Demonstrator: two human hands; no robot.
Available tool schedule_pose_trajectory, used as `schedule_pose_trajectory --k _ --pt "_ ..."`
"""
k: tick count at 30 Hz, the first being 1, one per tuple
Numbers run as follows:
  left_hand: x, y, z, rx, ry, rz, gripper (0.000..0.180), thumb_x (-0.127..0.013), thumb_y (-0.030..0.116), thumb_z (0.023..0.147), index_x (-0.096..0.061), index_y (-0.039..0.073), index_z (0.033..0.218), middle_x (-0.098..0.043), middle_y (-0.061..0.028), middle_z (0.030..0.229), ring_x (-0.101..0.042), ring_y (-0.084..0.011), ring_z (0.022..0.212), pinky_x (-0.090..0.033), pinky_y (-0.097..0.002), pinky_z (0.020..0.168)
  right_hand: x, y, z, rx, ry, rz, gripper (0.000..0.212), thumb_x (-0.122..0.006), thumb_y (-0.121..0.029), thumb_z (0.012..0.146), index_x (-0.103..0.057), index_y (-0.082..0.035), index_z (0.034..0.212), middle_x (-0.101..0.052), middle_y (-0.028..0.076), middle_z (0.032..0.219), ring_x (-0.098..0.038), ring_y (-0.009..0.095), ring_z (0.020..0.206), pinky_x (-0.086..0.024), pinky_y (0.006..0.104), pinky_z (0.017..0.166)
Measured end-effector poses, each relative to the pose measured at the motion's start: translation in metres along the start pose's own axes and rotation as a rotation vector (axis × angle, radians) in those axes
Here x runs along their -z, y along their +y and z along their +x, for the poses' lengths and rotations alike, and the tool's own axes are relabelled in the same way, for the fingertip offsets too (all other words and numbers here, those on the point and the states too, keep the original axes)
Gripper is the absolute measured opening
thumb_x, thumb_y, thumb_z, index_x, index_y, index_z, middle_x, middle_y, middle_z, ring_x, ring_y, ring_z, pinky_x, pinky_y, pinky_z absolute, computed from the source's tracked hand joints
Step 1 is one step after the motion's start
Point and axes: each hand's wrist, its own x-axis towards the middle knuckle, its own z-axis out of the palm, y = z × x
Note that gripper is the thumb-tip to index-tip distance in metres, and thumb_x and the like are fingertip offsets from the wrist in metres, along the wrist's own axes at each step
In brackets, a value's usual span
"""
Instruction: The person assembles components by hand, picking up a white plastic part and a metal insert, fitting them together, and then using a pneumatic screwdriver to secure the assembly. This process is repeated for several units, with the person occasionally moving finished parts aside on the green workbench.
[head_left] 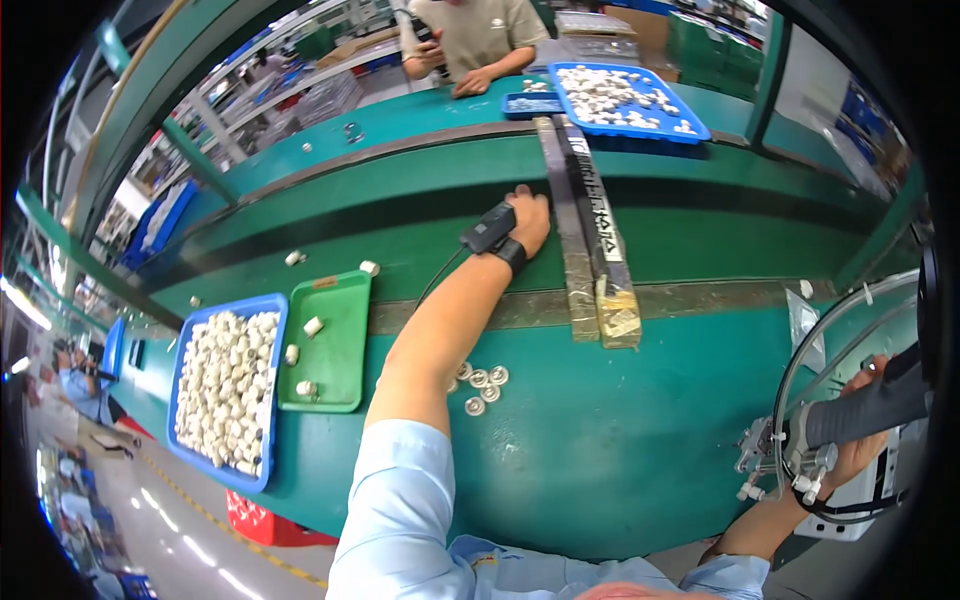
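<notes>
My left hand reaches far forward over the green conveyor belt, just left of a long taped bar. Its fingers are curled, and anything within them is hidden. A black device is strapped to that wrist, trailing a cable. Under the left forearm lie several round metal discs on the green table. At the far right my right hand is partly covered by a thick grey cylinder on a machine with metal fittings; fingertips show above the cylinder, but their grip is hidden.
On the left stand a blue tray full of white cylindrical pieces and a green tray with a few. Loose white pieces lie beyond. Across the belt, a person stands near another blue tray. A clear bag lies at right.
</notes>
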Motion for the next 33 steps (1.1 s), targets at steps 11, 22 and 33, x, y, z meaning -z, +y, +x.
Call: schedule_pose_trajectory --k 11,22,33 --pt "0.159 -0.089 -0.165 0.371 -0.044 0.088 0.025 -0.055 0.027 0.088 -0.054 0.002 0.094 -0.058 -0.0249 0.092 -0.061 -0.0419 0.077 -0.052 -0.0494 0.064 -0.013 -0.008 0.007 -0.013 0.052 0.192 0.055 -0.061 -0.011 0.086 -0.040 0.003 0.135 -0.056 0.015 0.113 -0.055 0.014 0.077 -0.045 0.0218 0.069" --pt "0.155 -0.131 -0.163 0.409 -0.090 0.200 0.046 -0.061 0.050 0.084 -0.062 0.011 0.109 -0.062 -0.0167 0.104 -0.054 -0.0378 0.108 -0.043 -0.0530 0.086 0.077 0.065 0.009 -0.335 -0.093 0.063 0.035 -0.048 -0.016 0.099 -0.043 0.001 0.130 -0.058 0.010 0.097 -0.055 0.012 0.064 -0.047 0.0236 0.052" --pt "0.088 -0.197 -0.099 0.485 -0.217 0.118 0.037 -0.072 0.039 0.076 -0.068 0.007 0.095 -0.062 -0.0212 0.106 -0.061 -0.0378 0.092 -0.047 -0.0469 0.083 -0.001 0.021 -0.008 -0.175 0.232 0.151 0.037 -0.051 -0.011 0.095 -0.046 0.005 0.128 -0.058 0.012 0.114 -0.060 0.015 0.087 -0.050 0.0242 0.074"
